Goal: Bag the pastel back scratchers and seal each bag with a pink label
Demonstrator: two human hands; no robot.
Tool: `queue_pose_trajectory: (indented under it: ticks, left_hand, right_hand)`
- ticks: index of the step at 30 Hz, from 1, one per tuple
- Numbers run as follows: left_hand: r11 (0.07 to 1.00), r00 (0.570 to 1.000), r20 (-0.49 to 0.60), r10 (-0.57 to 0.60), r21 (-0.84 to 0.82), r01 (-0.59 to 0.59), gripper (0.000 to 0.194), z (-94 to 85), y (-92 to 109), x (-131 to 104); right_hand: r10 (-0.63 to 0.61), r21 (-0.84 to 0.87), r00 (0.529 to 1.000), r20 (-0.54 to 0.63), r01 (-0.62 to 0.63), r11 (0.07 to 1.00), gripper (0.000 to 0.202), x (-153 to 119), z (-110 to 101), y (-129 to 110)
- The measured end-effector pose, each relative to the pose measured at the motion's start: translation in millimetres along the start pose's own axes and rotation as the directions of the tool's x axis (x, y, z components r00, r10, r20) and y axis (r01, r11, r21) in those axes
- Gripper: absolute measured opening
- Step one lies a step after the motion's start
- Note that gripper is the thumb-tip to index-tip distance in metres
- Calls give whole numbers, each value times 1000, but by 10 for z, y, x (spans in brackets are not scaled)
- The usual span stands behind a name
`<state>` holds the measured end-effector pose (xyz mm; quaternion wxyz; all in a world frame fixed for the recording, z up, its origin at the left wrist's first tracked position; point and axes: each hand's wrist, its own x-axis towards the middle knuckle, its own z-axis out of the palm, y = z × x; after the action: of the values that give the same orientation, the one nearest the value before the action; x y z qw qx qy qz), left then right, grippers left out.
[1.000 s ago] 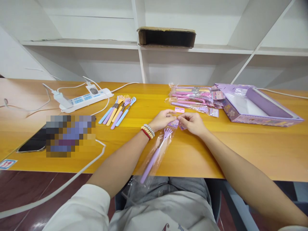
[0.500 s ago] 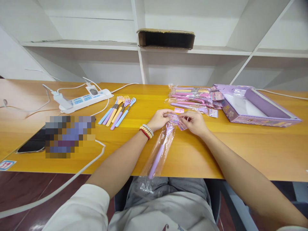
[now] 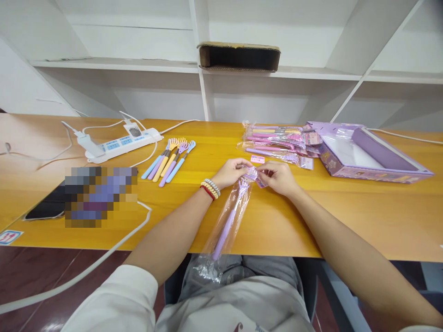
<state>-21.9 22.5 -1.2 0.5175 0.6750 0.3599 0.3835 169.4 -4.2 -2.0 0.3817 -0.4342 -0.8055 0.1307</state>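
Note:
A purple back scratcher [image 3: 224, 233] lies inside a long clear plastic bag [image 3: 207, 273], slanting toward me with the bag's bottom hanging past the table edge. At the bag's top, a purple printed header card [image 3: 251, 173] sits between my hands. My left hand [image 3: 231, 173], wearing bracelets, pinches the card's left side. Fingers of my right hand [image 3: 279, 177] are pinched together at its right side. Partly under the right fingers is a pink printed card [image 3: 261, 181]. Another small pink card [image 3: 257, 159] lies just beyond my hands.
Several unbagged back scratchers [image 3: 169, 161] lie at left, near a white power strip [image 3: 122, 144] with cords. Bagged back scratchers [image 3: 277, 143] are piled beside a purple display box [image 3: 377, 173] at right. A black phone [image 3: 46, 203] and a blurred patch are far left. White shelves [image 3: 294, 71] stand behind.
The header card has tilted and slid slightly under my fingers, and its plastic shows more crumpled. My right hand has shifted slightly. The other things stay put.

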Motion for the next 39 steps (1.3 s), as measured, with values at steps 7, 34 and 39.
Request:
queue_pose_trajectory:
  ticks: [7, 34, 39]
  left_hand:
    - [994, 995, -2, 97, 45, -96, 19, 33, -11, -11]
    - [919, 980, 16, 198, 344, -192, 25, 104, 8, -70]
    - [908, 978, 15, 210, 368, -201, 28, 96, 18, -75]
  right_hand:
    - [134, 135, 990, 41, -139, 981, 32, -12, 21, -79]
    - [193, 42, 974, 115, -199, 979, 13, 7, 76, -99]
    - [204, 124, 964, 168, -226, 966, 10, 7, 78, -63]
